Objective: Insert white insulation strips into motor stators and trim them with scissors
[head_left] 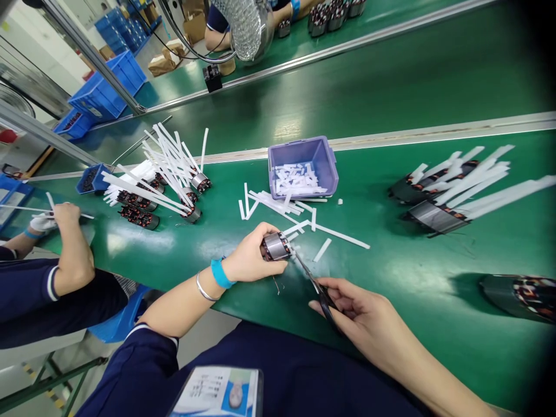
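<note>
My left hand (254, 255) is wrapped round a metal motor core (277, 247) with short white strips sticking out of its right end. Black-handled scissors (324, 292) are in my right hand (356, 310), their blades reaching to the strips at the core's end. Cut white strips (278, 204) lie scattered on the green table just beyond the core. Behind them stands a purple bin (332, 174) with many short white pieces inside.
Several cores with long white strips (174, 168) stand at the left, near a small blue bin (90, 179). More cores (438, 217) lie at the right, another (516, 295) nearer me. A co-worker's hands (65, 214) are at far left; a metal rail (391, 138) crosses behind.
</note>
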Demonstrator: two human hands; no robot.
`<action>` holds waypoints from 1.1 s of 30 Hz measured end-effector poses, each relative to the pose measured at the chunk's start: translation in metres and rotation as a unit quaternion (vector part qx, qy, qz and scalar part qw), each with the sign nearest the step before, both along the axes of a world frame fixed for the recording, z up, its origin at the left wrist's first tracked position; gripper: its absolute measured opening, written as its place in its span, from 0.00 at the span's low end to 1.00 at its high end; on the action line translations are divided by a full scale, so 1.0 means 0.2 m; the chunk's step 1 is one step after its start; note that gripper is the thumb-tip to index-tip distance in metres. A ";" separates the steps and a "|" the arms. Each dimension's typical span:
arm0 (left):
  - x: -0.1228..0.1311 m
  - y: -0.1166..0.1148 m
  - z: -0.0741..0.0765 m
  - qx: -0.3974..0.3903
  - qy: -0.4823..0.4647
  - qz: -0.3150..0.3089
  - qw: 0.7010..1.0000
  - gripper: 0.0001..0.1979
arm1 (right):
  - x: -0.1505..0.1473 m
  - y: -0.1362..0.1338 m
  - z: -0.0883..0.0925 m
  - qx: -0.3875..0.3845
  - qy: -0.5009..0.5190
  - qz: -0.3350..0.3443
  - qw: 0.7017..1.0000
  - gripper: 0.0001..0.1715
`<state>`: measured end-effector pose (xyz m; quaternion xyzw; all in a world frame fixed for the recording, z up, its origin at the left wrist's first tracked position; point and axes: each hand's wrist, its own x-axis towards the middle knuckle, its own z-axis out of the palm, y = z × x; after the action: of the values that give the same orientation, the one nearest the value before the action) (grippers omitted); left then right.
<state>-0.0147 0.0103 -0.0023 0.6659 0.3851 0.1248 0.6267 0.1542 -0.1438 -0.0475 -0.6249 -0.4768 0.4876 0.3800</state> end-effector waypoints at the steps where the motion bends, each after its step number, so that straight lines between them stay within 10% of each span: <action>1: 0.00 0.00 0.00 -0.009 -0.009 0.008 1.000 0.24 | 0.01 -0.01 0.01 -0.014 0.012 0.006 1.000 0.25; 8: 0.00 0.01 0.06 -0.048 -0.095 0.051 0.993 0.27 | 0.07 -0.08 0.11 -0.079 0.026 0.097 0.992 0.28; 20: 0.15 0.22 0.25 0.026 -0.030 -0.005 0.999 0.25 | 0.11 0.30 0.15 0.066 0.034 0.015 0.997 0.23; 33: 0.18 0.33 0.23 -0.002 -0.017 0.007 1.000 0.22 | 0.05 0.40 0.13 0.055 0.113 -0.017 0.992 0.28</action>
<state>0.0217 0.0767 0.0436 0.6594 0.3796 0.1396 0.6338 0.1645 -0.0638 -0.0210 -0.5519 -0.4464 0.5218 0.4730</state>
